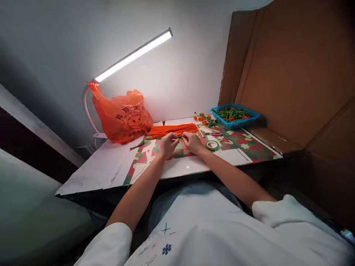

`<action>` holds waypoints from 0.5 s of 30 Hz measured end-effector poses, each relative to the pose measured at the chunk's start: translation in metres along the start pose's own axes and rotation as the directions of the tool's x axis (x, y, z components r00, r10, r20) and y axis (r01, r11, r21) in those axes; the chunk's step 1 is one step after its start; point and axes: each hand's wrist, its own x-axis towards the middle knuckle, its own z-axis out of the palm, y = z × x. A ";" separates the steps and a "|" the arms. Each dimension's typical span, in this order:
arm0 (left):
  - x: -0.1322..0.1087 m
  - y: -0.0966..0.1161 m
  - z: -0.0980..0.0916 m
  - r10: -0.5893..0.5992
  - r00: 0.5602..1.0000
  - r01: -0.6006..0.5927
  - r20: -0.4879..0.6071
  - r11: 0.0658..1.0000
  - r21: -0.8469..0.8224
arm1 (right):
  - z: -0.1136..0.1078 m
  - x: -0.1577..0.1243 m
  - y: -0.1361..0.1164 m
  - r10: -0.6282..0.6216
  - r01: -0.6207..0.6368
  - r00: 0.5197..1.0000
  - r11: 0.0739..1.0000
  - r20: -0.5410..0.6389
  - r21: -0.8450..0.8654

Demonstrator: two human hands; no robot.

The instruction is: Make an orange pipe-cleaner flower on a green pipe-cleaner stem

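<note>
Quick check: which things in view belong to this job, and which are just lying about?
Likely in the job:
small orange piece between left hand and right hand
orange strands
green tape roll
orange flowers
green pieces in blue basket

Apparently just around:
orange plastic bag, contents unclear
cardboard

Free to pass over the bare white left side of the table [102,171], as far as the orange plastic bag [119,116]. Open too at the near edge, between left forearm [144,188] and right forearm [230,173]. Blocked just beyond both hands [168,145] by the orange bundle [169,129]; hemmed in rightward by green tape roll [212,149], blue basket [234,125] and cardboard wall [291,74]. Limited above the bag by the slanting lamp [135,55].
</note>
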 end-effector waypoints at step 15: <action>0.002 0.001 0.003 -0.491 0.860 0.500 0.138 0.760 -0.415 | 0.000 0.003 0.006 0.099 -0.121 0.992 0.933 0.081 0.340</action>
